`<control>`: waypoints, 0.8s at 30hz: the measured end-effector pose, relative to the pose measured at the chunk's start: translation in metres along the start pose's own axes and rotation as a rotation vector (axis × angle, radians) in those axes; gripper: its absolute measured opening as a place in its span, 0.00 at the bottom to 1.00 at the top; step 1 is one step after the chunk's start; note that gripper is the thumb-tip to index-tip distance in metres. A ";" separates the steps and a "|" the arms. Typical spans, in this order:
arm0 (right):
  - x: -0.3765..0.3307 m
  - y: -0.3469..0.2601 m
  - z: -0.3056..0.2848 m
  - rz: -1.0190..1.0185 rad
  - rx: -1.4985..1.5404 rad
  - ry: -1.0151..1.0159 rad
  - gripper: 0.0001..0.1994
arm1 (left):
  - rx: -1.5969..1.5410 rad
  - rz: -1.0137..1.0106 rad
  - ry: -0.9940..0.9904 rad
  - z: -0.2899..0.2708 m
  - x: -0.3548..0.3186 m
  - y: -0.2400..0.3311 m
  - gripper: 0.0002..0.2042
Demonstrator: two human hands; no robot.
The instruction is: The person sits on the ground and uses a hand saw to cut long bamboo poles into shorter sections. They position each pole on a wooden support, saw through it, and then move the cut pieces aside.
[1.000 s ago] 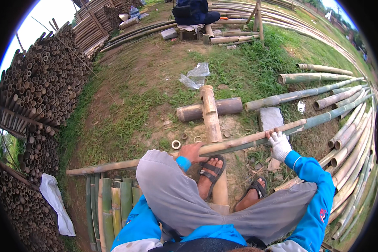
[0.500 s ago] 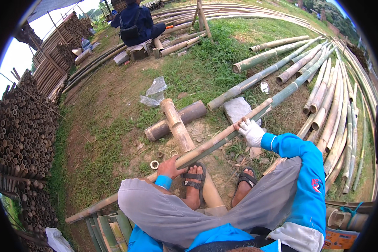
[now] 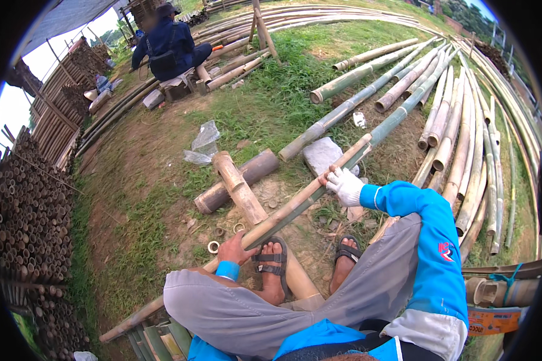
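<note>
A long tan bamboo pole (image 3: 304,195) runs slantwise across my lap from lower left to upper right, with a green bamboo length (image 3: 281,224) close along its underside. Bare, my left hand (image 3: 235,248) is closed round the pole just beyond my knee. My right hand (image 3: 344,186), in a white glove, grips it farther up, fingertips curled over the top. Below the pole, a thick bamboo piece (image 3: 301,277) lies between my sandalled feet. Its far part, a notched bamboo piece (image 3: 235,180), rests across a dark bamboo log (image 3: 253,173).
Several bamboo poles (image 3: 464,138) fan out on the right. A grey stone block (image 3: 323,155) lies near my right hand. Cut bamboo is stacked (image 3: 30,216) at left. Bamboo rings (image 3: 213,246) and clear plastic (image 3: 205,141) lie on the ground. Another person (image 3: 171,48) sits far off.
The view has shifted, so the scene sits farther left and is slightly turned. Both hands keep their hold on the pole. More of the other person's arm and head shows.
</note>
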State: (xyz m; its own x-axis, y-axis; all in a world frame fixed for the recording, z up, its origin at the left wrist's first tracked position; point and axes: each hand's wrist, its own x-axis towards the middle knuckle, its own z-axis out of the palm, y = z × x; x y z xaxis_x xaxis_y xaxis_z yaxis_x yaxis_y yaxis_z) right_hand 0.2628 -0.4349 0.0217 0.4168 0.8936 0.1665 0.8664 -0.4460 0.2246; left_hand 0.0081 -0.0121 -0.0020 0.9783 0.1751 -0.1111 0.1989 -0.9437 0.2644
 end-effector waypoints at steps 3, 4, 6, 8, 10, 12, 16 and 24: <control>-0.002 0.000 0.000 -0.006 0.001 0.033 0.46 | -0.001 0.005 0.001 0.000 0.000 0.003 0.40; -0.001 0.000 -0.001 -0.013 0.008 0.046 0.45 | -0.002 0.004 0.004 0.000 0.000 0.002 0.40; 0.002 -0.003 -0.003 -0.022 0.018 0.054 0.44 | -0.002 0.001 0.012 0.001 -0.002 -0.001 0.40; 0.000 -0.001 -0.008 -0.019 0.011 0.041 0.44 | -0.007 0.011 0.029 -0.002 -0.002 0.003 0.40; 0.000 -0.002 -0.010 -0.009 -0.003 0.021 0.44 | -0.003 0.004 0.023 -0.006 -0.003 0.005 0.39; 0.001 -0.003 -0.010 -0.005 -0.008 0.018 0.44 | 0.001 -0.003 0.019 -0.007 -0.003 0.005 0.39; -0.007 0.000 -0.005 -0.003 0.010 0.026 0.44 | -0.001 -0.004 -0.008 -0.003 -0.001 0.009 0.40; -0.007 0.001 0.000 0.012 0.024 0.006 0.45 | -0.009 0.007 -0.001 0.000 0.001 0.008 0.41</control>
State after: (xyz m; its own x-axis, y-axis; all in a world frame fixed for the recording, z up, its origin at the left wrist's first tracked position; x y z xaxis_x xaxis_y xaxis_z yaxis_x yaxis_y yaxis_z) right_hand 0.2609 -0.4416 0.0207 0.4259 0.8878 0.1746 0.8677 -0.4555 0.1992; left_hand 0.0107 -0.0194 -0.0002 0.9795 0.1682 -0.1105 0.1927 -0.9423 0.2737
